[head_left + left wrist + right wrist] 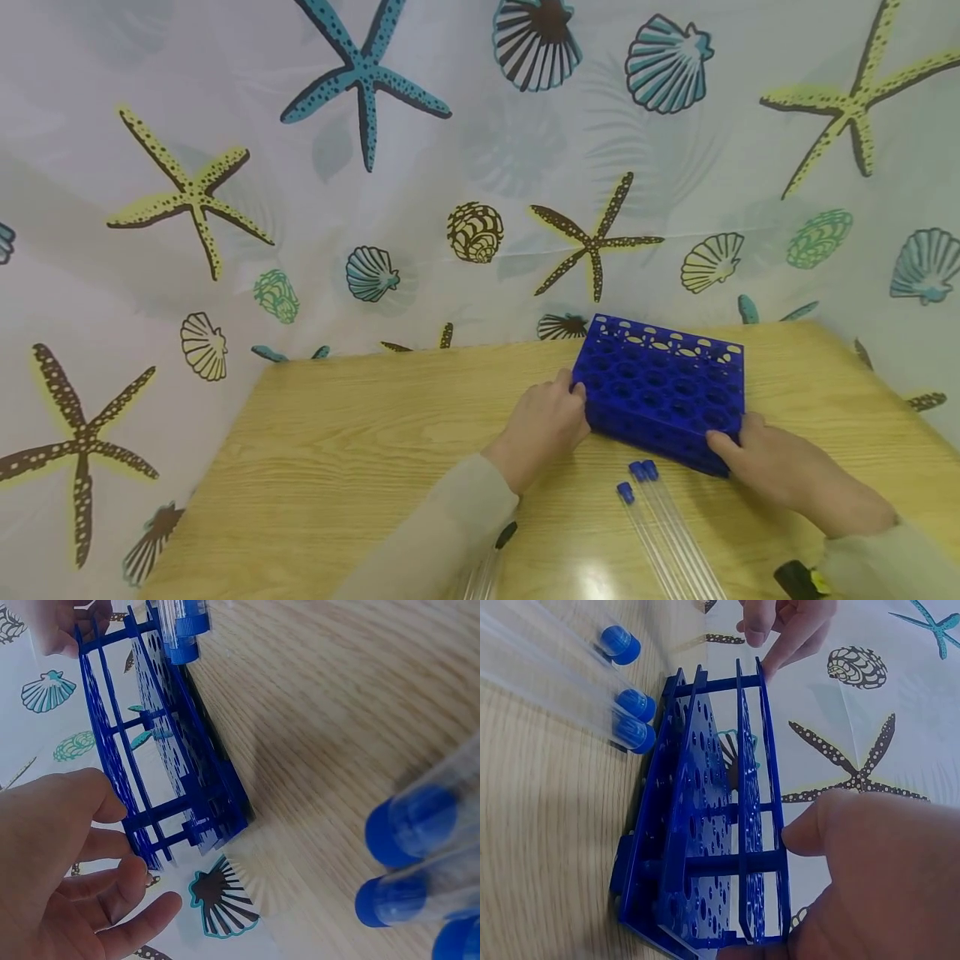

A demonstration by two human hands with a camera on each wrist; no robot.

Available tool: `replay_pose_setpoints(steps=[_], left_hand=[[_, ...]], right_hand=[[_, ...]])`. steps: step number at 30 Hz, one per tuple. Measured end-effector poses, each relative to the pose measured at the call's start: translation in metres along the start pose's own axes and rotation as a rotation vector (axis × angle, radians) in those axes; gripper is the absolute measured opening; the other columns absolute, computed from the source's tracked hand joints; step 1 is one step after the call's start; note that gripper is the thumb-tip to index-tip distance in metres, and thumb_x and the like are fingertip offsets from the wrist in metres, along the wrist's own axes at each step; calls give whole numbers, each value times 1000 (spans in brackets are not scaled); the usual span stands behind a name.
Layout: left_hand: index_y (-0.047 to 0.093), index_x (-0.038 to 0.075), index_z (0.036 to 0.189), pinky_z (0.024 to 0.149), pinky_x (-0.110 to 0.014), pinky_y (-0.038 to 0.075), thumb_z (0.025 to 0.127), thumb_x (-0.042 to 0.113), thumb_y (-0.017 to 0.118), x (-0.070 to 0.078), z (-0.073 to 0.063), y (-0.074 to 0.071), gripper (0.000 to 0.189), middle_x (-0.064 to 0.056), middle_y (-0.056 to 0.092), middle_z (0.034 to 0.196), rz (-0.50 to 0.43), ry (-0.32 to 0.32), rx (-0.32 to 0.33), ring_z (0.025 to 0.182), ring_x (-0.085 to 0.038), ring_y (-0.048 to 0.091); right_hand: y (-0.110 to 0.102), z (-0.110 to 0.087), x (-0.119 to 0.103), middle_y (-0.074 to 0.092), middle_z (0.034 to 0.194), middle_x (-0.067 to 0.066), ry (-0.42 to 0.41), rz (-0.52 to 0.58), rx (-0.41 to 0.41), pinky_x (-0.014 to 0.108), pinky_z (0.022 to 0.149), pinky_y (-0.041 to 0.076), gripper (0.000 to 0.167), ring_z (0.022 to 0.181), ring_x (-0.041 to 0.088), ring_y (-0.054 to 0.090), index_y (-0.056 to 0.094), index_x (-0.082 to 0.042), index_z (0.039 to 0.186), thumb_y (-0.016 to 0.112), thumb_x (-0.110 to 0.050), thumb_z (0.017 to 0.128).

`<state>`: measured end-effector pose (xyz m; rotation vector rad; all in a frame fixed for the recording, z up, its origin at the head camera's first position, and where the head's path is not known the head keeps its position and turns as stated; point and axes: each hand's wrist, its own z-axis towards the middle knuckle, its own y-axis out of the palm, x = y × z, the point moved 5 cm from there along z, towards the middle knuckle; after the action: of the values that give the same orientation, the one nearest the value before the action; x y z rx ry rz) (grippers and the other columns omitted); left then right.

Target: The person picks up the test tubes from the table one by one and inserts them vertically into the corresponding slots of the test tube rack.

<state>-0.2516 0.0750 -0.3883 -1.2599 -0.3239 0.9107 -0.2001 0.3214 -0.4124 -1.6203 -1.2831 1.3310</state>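
Both hands hold a blue plastic test tube rack (660, 379), its top full of round holes, tilted close over the wooden table. My left hand (546, 417) grips its left end; in the left wrist view the left thumb and forefinger (94, 791) are at the rack's end bar, with the other fingers partly bent beside it. At the opposite end, my right hand (783, 467) grips the corner, its thumb on the front edge. The right wrist view shows the rack (712, 825) from its end, with open layers between the bars.
Clear test tubes with blue caps (643, 471) lie on the table (360, 433) in front of the rack. More tubes (483, 575) lie by the left sleeve. A white curtain (420, 208) printed with starfish and shells hangs behind the table.
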Motion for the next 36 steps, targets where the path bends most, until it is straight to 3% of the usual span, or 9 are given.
replay_pose_setpoints(steps=[8, 14, 17, 22, 25, 31, 36], left_hand=[[71, 5, 120, 58, -23, 56, 94, 28, 63, -5, -13, 0, 35, -13, 69, 116, 30, -1, 51, 70, -12, 67], [67, 3, 126, 61, -24, 57, 96, 30, 61, -10, -24, 0, 40, -16, 65, 124, 11, -11, -10, 78, -14, 69], [63, 3, 130, 57, -22, 55, 97, 31, 59, -13, -28, 1, 44, -16, 62, 129, 12, -29, -61, 76, -13, 67], [59, 5, 135, 43, -18, 45, 98, 33, 57, -19, -36, 1, 47, -16, 58, 136, -1, -65, -125, 56, -9, 59], [60, 5, 135, 39, -18, 40, 97, 33, 59, -22, -41, 0, 47, -15, 59, 134, -1, -80, -117, 48, -7, 52], [63, 6, 132, 40, -17, 42, 95, 33, 62, -28, -51, -2, 45, -14, 62, 127, 19, -103, -65, 46, -5, 51], [64, 6, 130, 39, -16, 40, 96, 29, 60, -33, -59, -2, 42, -14, 63, 127, 56, -90, -70, 63, -7, 61]], right_hand=[[1, 5, -10, 37, 136, 50, -27, 30, 3, 66, 93, 43, 91, 121, 63, 45, 20, 31, 136, 23, -54, 105], [2, 10, -18, 36, 138, 49, -17, 47, -22, 66, 94, 42, 91, 123, 62, 44, 19, 30, 138, 24, -55, 104], [3, 12, -23, 35, 139, 49, -9, 42, -36, 66, 96, 42, 92, 124, 62, 43, 19, 30, 138, 23, -56, 103], [4, 15, -31, 34, 140, 49, -10, 35, -44, 66, 97, 41, 93, 125, 61, 43, 18, 29, 138, 23, -56, 103], [5, 17, -37, 33, 141, 48, -15, 32, -44, 66, 98, 41, 93, 125, 61, 42, 17, 29, 140, 23, -56, 103], [7, 21, -47, 33, 141, 48, -29, 30, -51, 66, 98, 40, 93, 125, 61, 43, 15, 28, 141, 25, -56, 102], [10, 24, -56, 30, 143, 47, -36, 30, -60, 66, 100, 39, 93, 127, 61, 41, 15, 27, 142, 27, -56, 102]])
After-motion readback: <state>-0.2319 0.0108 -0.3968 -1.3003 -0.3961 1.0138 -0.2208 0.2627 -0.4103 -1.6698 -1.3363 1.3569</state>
